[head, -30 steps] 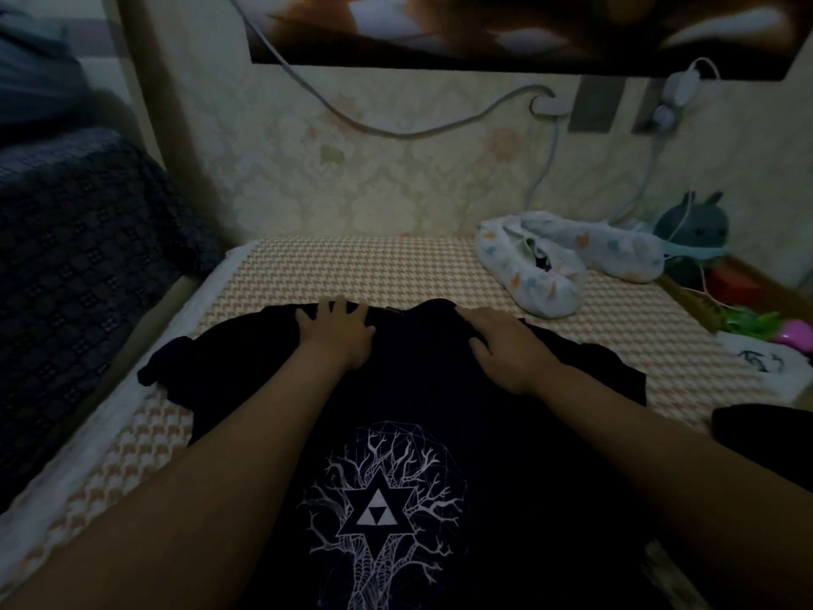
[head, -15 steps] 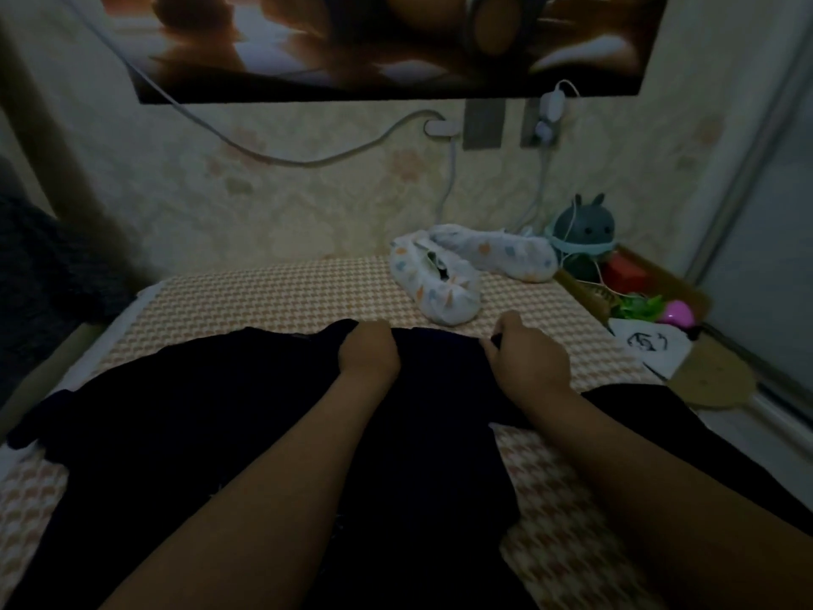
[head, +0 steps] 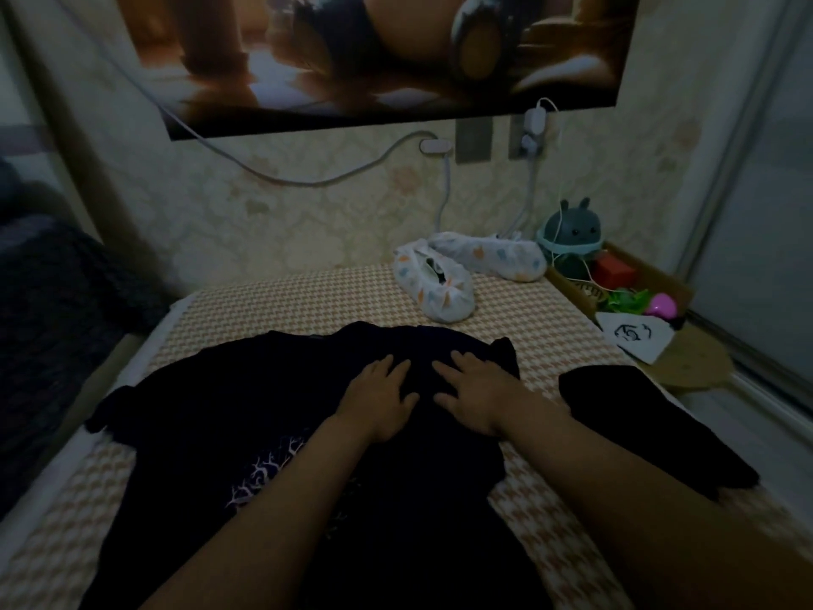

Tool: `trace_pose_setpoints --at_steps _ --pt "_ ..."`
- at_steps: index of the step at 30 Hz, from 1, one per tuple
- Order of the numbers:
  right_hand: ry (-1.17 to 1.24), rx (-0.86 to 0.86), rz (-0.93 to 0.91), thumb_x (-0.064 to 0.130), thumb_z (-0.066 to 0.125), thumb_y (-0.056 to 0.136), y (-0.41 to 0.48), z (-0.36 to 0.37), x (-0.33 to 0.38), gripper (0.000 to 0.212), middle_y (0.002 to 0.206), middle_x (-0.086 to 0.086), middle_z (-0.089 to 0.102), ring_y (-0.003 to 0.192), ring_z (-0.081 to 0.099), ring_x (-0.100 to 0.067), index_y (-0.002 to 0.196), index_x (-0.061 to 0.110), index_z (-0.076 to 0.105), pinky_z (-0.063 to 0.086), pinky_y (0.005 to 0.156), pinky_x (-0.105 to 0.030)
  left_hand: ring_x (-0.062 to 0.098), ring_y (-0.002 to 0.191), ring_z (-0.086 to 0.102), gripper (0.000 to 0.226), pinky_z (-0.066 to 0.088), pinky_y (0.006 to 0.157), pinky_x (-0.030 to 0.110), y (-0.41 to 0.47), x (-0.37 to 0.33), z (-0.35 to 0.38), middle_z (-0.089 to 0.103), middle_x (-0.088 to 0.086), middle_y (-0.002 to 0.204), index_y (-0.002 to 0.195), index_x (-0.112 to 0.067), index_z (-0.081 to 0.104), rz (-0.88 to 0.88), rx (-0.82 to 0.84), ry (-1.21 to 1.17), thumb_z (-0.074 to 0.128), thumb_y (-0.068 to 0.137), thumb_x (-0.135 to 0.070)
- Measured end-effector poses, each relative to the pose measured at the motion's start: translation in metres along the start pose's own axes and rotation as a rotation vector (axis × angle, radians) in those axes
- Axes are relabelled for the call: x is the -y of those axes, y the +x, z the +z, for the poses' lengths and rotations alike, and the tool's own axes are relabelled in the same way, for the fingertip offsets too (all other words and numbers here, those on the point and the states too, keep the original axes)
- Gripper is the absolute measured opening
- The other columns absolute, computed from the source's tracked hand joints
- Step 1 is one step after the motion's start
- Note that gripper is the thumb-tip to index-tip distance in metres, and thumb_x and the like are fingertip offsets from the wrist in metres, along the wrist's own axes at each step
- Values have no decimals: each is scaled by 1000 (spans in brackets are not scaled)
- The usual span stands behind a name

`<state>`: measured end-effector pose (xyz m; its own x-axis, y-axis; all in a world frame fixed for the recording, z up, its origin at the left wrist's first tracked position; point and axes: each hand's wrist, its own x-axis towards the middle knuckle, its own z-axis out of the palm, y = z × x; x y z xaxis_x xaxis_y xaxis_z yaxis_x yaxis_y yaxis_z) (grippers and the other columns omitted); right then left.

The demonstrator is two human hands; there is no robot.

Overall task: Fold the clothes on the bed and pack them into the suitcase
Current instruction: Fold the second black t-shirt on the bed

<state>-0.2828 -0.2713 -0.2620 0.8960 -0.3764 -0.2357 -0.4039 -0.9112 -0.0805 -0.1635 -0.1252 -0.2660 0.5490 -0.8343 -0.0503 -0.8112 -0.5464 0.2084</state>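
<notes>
Plainly, the black T-shirt (head: 246, 416) lies spread on the bed (head: 308, 301) nearest the viewer, its right side apparently doubled over the middle; it looks light, limp and quick to wrinkle, so I judge it best taken at a folded edge or the hem, both corners at once, not by the middle; a white tree-like print (head: 264, 471) shows by the left forearm, with no readable words; the left hand (head: 378, 400) and right hand (head: 477, 396) lie flat on the shirt just beyond that print, fingers spread and gripping nothing; right of the shirt lies another dark garment (head: 638, 416); beyond it, a white sheet (head: 633, 339) bears a black symbol I cannot read; the suitcase is not in view.
</notes>
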Motion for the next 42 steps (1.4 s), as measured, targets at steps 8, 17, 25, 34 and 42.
trace_pose_setpoints --at_steps 8,17,25,34,42 --pt "46 -184 -109 38 51 94 -108 -6 40 44 130 -6 42 118 45 -25 136 26 47 42 92 -35 24 126 36 53 39 101 39 -116 -11 -21 39 3 137 140 -24 38 101 -19 88 48 95 -48" --pt "-29 131 68 39 43 97 -187 2 71 70 141 -13 48 117 53 -30 155 27 5 43 86 -34 14 90 52 40 40 73 31 -225 -36 -28 53 -5 105 100 -26 45 157 111 86 49 87 -64" --pt "-5 -278 -26 4 49 87 -207 -16 61 19 98 -7 55 77 50 -23 98 19 44 38 61 -35 16 111 42 96 45 89 36 -268 -46 -29 42 -4 123 136 -22 34 190 168 223 56 65 -83" --pt "29 56 -253 64 75 66 -211 -2 94 53 108 10 47 98 51 -14 106 33 61 47 81 -30 19 92 61 28 49 69 27 -276 -30 -48 61 1 103 107 -17 64 88 171 173 64 81 -26" --pt "255 -174 -104 31 64 91 -165 -47 87 13 83 7 63 78 59 -14 82 22 66 46 65 -30 19 79 59 10 48 65 32 -240 25 -97 58 0 85 86 -16 62 -91 89 379 56 90 -23"
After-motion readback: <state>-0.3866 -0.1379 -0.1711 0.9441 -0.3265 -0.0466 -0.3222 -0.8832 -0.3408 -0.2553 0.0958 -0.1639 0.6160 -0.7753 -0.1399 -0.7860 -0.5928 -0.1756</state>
